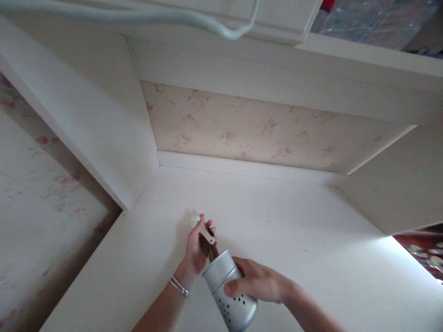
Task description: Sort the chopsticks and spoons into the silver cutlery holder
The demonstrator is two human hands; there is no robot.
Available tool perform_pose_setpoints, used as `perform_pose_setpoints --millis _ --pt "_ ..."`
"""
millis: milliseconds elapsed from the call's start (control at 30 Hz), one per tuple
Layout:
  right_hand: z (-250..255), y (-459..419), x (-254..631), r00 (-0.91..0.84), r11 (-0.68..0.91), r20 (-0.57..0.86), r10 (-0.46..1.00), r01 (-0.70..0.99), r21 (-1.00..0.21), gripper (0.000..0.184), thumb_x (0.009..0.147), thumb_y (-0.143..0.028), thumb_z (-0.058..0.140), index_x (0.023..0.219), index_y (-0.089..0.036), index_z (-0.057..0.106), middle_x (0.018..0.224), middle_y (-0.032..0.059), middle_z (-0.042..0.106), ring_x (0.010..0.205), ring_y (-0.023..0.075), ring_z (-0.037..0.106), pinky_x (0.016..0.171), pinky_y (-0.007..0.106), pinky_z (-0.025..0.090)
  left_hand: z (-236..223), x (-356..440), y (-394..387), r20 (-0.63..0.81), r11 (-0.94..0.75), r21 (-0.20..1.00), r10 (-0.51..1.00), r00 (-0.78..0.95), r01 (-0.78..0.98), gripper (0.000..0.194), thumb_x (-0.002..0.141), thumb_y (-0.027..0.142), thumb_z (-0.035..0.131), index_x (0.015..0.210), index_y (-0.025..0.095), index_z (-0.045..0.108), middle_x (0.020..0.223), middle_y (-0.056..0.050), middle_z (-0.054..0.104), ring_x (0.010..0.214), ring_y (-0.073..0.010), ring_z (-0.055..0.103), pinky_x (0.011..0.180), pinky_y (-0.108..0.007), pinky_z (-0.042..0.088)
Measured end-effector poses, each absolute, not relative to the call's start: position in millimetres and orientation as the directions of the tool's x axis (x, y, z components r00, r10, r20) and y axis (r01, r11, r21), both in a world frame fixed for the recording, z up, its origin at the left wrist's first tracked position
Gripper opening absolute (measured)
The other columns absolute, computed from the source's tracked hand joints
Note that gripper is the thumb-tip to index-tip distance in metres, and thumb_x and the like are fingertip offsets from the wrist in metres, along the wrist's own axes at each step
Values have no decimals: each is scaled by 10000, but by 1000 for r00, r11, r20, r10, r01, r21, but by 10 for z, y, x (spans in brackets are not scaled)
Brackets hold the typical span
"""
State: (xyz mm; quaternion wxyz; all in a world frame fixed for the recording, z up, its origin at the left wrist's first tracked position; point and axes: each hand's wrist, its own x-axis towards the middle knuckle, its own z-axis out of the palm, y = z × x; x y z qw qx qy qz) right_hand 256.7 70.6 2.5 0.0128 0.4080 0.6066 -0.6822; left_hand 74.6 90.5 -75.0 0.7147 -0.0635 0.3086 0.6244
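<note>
My right hand (pixel 258 280) is wrapped round a grey metal holder with small holes (pixel 230 290), held tilted above the white shelf surface (pixel 294 240). My left hand (pixel 196 246) is closed on a bunch of utensils (pixel 206 240) that stick out of the holder's mouth: dark brown handles and one white piece with a round end. A thin bracelet (pixel 179 286) sits on my left wrist. How many utensils are in the bunch is hidden by my fingers.
The white surface lies inside a white alcove with a floral-papered back panel (pixel 263 131) and white side walls (pixel 104 133). A white cupboard edge with a curved rail (pixel 221 27) hangs overhead. Floral wallpaper (pixel 31 184) runs down the left.
</note>
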Motion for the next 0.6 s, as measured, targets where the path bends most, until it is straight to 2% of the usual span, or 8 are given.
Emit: perform_pose_setpoints --millis 133,333,500,600 --pt "-37 625 2565 -698 -313 -575 427 482 -818 513 674 -430 779 1095 -170 645 994 35 679 859 192 599 712 238 453 -763 724 903 -501 210 325 865 21 -922 239 858 357 665 821 183 505 611 56 518 410 -42 501 359 -133 400" --pt "-183 502 2673 -750 -298 -566 343 485 -823 642 618 -470 810 1149 -170 612 1014 40 659 873 190 590 721 243 475 -776 615 945 -474 73 421 868 -150 -904 271 828 329 703 813 200 465 617 79 478 398 -27 472 319 -111 344" --pt "-249 399 2811 -819 -206 -490 299 446 -871 736 517 -422 872 1163 -171 623 1015 39 659 859 186 567 692 231 458 -763 428 1034 -441 9 548 853 -280 -836 265 832 289 690 797 207 441 607 87 436 397 -24 451 300 -99 288" --pt "-266 326 2851 -841 -262 -439 315 367 -892 706 538 -444 853 1146 -157 637 1041 55 656 909 205 565 728 248 459 -736 320 1105 -425 15 604 851 -307 -797 262 835 279 676 793 209 427 594 93 413 393 -22 440 305 -96 275"
